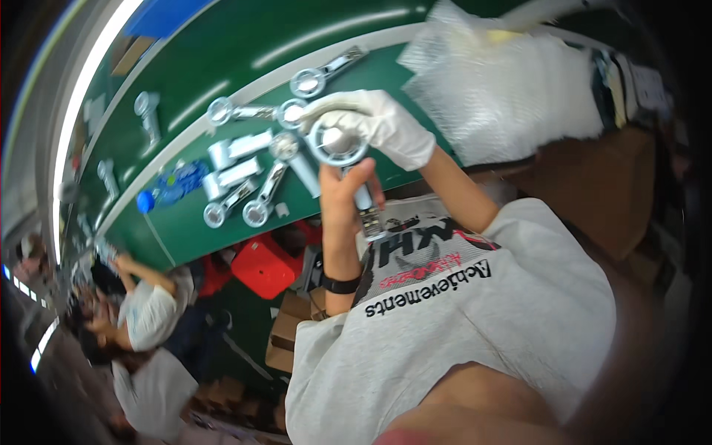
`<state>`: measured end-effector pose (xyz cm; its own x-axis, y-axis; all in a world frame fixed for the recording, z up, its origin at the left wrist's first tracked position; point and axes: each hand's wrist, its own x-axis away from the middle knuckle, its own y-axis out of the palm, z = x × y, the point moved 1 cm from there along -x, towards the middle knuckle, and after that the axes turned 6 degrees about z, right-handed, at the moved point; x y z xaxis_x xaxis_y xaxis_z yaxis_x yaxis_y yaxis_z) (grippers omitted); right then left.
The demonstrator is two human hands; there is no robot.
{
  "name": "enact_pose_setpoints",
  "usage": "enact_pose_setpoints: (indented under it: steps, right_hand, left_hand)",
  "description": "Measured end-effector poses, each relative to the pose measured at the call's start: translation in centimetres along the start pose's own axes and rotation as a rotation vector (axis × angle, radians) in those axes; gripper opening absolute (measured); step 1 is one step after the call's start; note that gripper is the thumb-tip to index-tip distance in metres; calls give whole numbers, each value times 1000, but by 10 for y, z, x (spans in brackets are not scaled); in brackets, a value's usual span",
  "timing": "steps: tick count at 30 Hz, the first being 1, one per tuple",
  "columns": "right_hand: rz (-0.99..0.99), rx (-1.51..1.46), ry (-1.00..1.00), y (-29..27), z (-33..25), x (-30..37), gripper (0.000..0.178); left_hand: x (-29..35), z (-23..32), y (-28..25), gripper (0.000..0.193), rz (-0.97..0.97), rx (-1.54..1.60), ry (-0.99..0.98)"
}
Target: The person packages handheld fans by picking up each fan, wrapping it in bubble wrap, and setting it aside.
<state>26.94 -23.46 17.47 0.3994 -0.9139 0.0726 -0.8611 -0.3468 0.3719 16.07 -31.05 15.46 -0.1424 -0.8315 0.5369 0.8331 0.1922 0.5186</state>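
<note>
A handheld fan (340, 142) with a pale blue ring and a silver centre is held between my two hands above the bench. My bare left hand (345, 189), with a dark band at the wrist, is closed round it just below the head. The handle (369, 221) hangs down toward my shirt, its inside parts showing. My right hand (389, 130), in a white glove, has its fingers curled on the head's upper rim. Beyond them lie more fans, among them one fan (308, 81) at the far side and another fan (257, 211) to the left. Several pale casing pieces (239, 172) lie among these.
A blue-capped clear bottle (174, 185) lies on the green bench (178, 237) at left. Bubble-wrap bags (504, 89) are heaped at right, above a cardboard box (593, 193). A red stool (267, 263) stands below the bench edge. Co-workers (148, 319) sit at lower left.
</note>
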Motion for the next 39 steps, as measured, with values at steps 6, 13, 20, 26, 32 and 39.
enact_pose_setpoints:
  steps: [6,13,20,26,32,39]
  right_hand:
    - [36,165,-7,-32,2,15,31]
    - [110,39,-55,-77,-5,30,38]
    - [397,264,-44,-76,-10,38,40]
    - [468,186,-4,-85,-4,42,30]
    - [426,231,146,-74,-20,47,27]
    - [319,746,-278,-60,-24,38,45]
  left_hand:
    - [-11,-17,24,39,33,-135,-46]
    - [-8,-14,71,69,143,-627,420]
    - [-14,-22,76,72,103,-787,392]
    - [-12,-17,82,65,129,-812,227]
    - [-14,-20,72,66,97,-808,231]
    - [-15,-9,67,73,91,-816,347]
